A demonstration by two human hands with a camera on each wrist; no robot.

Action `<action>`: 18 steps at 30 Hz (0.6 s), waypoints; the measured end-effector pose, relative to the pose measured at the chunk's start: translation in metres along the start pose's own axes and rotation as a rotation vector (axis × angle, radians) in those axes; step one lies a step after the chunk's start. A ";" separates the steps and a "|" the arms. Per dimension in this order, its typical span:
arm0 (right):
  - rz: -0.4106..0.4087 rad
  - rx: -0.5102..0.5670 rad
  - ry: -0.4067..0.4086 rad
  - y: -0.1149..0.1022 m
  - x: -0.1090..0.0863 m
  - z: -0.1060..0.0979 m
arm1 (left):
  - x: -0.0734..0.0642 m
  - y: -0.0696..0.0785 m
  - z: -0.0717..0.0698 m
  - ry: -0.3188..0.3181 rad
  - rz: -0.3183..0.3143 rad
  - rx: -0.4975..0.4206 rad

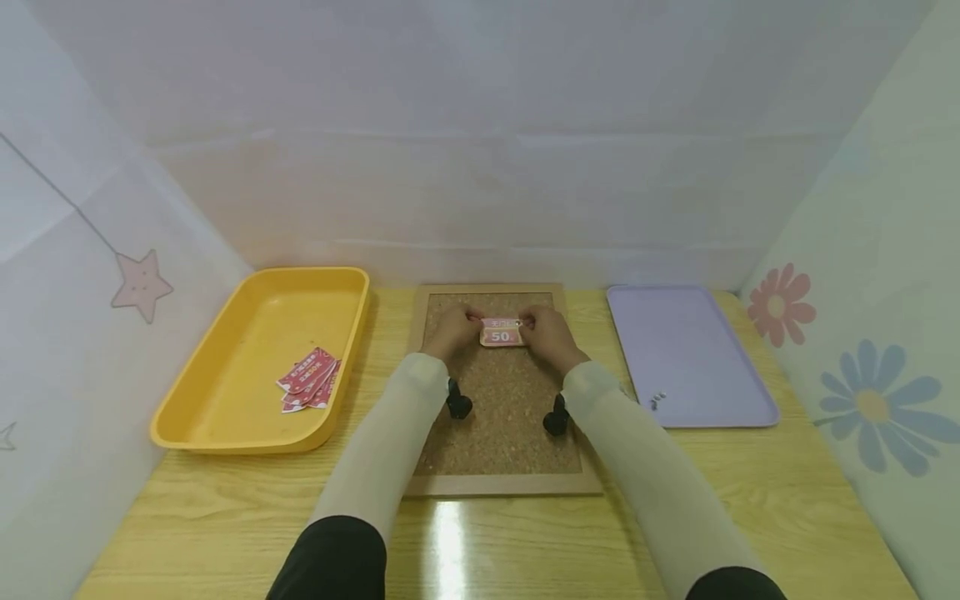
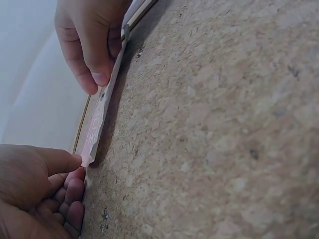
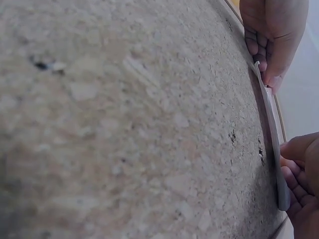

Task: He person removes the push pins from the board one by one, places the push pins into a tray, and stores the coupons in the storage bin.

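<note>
Near the top of a wood-framed corkboard point(image 1: 495, 417), a pink coupon point(image 1: 500, 337) printed with "50" is held flat between both hands. The left hand point(image 1: 452, 332) pinches its left end between thumb and fingers. At the right end, the right hand point(image 1: 553, 335) grips the coupon by its upper corner, beside a small dark dot point(image 2: 102, 95) on the paper. From the wrists, the coupon shows edge-on, close over the cork, with a narrow shadow under it. In the right wrist view, its near end sticks out past the fingers of the right hand point(image 3: 303, 172).
On the left stands a yellow tray point(image 1: 247, 367) with several red coupons point(image 1: 309, 381) in it. A flat lilac tray point(image 1: 690, 350) lies on the right, a few small metal pins point(image 1: 657, 400) near its front left corner. White cloth walls surround the wooden table point(image 1: 525, 542).
</note>
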State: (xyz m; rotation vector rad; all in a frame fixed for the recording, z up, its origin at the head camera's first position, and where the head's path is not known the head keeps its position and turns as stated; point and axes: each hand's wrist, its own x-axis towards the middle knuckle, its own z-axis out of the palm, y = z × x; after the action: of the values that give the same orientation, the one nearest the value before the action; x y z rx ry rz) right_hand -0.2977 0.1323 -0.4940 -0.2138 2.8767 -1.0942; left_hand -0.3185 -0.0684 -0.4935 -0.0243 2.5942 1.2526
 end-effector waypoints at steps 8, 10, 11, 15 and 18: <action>0.013 0.003 0.013 0.002 0.005 0.004 | 0.003 -0.002 -0.001 -0.016 0.008 -0.017; 0.024 0.001 0.013 0.003 0.006 0.004 | 0.003 -0.003 -0.002 -0.021 0.015 -0.018; 0.028 0.000 0.013 0.003 0.006 0.004 | 0.004 -0.003 -0.002 -0.023 0.014 -0.021; 0.046 -0.009 0.009 0.003 0.007 0.005 | 0.005 -0.005 -0.002 -0.022 0.013 -0.024; 0.056 -0.011 0.007 0.001 0.008 0.005 | 0.006 -0.006 -0.002 -0.017 0.016 -0.029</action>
State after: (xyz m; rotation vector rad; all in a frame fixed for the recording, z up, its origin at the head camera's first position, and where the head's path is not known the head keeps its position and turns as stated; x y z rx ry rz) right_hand -0.3053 0.1290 -0.4982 -0.1301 2.8762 -1.0722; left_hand -0.3241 -0.0725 -0.4983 0.0012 2.5664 1.2901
